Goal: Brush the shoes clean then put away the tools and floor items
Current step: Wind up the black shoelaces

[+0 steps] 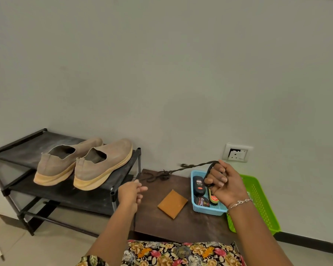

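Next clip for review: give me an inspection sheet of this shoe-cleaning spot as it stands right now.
Surface: dark wooden stool top, beside a black shoe rack.
Job's things: tan shoes side by side on the rack's top shelf, unlaced; dark shoelace stretched between both hands; blue tray with polish bottles; orange cloth flat on the stool.
Clutter: green basket behind the blue tray.
Grippers: left hand pinching one lace end; right hand closed on looped lace.
Cables: nothing seen.
Surroundings: plain wall, wall socket, tiled floor.
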A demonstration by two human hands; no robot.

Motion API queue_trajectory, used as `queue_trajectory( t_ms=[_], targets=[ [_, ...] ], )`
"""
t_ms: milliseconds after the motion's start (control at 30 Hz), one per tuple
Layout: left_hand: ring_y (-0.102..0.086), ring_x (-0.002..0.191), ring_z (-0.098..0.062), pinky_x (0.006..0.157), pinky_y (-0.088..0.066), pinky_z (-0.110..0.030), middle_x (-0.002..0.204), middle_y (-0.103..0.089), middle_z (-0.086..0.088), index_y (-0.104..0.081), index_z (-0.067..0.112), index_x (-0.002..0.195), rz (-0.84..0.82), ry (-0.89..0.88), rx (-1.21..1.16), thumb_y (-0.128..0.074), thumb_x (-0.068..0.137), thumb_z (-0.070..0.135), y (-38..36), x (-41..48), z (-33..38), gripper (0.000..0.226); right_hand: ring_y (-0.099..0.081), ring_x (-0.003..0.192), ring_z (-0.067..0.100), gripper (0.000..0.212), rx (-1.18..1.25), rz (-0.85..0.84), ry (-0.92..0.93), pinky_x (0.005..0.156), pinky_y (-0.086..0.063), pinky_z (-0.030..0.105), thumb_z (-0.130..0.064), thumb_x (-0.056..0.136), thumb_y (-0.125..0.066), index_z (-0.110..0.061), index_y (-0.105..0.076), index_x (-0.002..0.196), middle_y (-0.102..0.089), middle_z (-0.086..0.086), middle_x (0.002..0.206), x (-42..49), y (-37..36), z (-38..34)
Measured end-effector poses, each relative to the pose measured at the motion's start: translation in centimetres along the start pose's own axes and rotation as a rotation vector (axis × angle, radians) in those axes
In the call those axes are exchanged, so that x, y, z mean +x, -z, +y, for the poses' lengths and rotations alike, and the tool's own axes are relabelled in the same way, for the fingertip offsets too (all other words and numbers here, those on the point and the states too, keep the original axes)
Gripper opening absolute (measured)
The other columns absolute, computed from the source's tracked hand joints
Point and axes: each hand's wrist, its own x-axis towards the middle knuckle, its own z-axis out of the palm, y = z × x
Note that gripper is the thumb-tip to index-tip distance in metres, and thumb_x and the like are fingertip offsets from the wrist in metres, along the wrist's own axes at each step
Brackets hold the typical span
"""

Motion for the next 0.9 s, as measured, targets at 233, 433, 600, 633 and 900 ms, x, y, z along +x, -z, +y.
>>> queue_trajectory(
  t_ms=[233, 433, 600, 633, 900],
  targets=[
    [-0.053, 0.061, -0.024, 0.055, -0.045, -0.031, 0.101, -0.062, -0.024, -0.056, -0.007, 0.106, 0.236, 0.059, -0.131, -0.04, 0.098, 0.015, 2.9, 2.8, -0.4, 0.028, -0.015, 0.032, 0.009, 0.046, 0.055, 0.054, 0.12, 0.041, -0.042, 0.019, -0.021, 0.035, -0.091, -0.018, -0.045, 0.044, -0.03, -0.006, 0.031, -0.2, 0.8, -1.1],
    [-0.053, 0.114, -0.021, 0.09, -0.043, -0.029, 0.12, -0.059, -0.004, -0.058, 0.014, 0.116, -0.047, -0.59, 0.495, -0.06, 0.088, 0.015, -1.8, -1.3, 0.2, 0.028, -0.028, 0.026, 0.008, 0.043, -0.069, 0.043, -0.031, 0.041, -0.042, 0.021, -0.023, 0.042, -0.088, -0.017, -0.045, 0.044, -0.03, -0.006, 0.031, 0.4, -0.9, 0.3],
    [-0.054, 0.113, -0.01, 0.096, -0.043, -0.02, 0.118, -0.06, 0.0, -0.057, 0.012, 0.12, -0.682, -0.706, 0.445, -0.046, 0.091, -0.002, -7.0, -6.1, 0.8, 0.034, -0.025, 0.025, 0.008, 0.037, -0.135, 0.083, -0.125, 0.039, -0.039, 0.022, -0.025, 0.078, -0.047, -0.016, -0.043, 0.042, -0.027, -0.005, 0.03, 0.8, -2.2, 1.8],
    [-0.055, 0.111, -0.012, 0.098, -0.044, -0.024, 0.117, -0.061, -0.004, -0.055, 0.009, 0.122, -0.744, -0.67, 0.447, -0.042, 0.093, -0.002, -7.6, -6.4, 0.5, 0.034, -0.025, 0.025, 0.008, 0.036, -0.139, 0.083, -0.133, 0.039, -0.04, 0.021, -0.025, 0.077, -0.05, -0.016, -0.043, 0.042, -0.027, -0.004, 0.03, 0.8, -2.3, 1.8],
    [-0.039, 0.122, -0.001, 0.098, -0.03, -0.016, 0.129, -0.044, 0.01, -0.04, 0.028, 0.132, -0.769, -0.65, 0.427, -0.056, 0.088, 0.002, -7.0, -5.3, -1.3, 0.054, -0.029, 0.024, 0.008, 0.047, -0.12, -0.027, -0.223, 0.039, -0.043, 0.022, -0.019, 0.035, -0.092, -0.014, -0.047, 0.045, -0.031, -0.004, 0.03, 0.1, -2.1, -0.1]
  ],
)
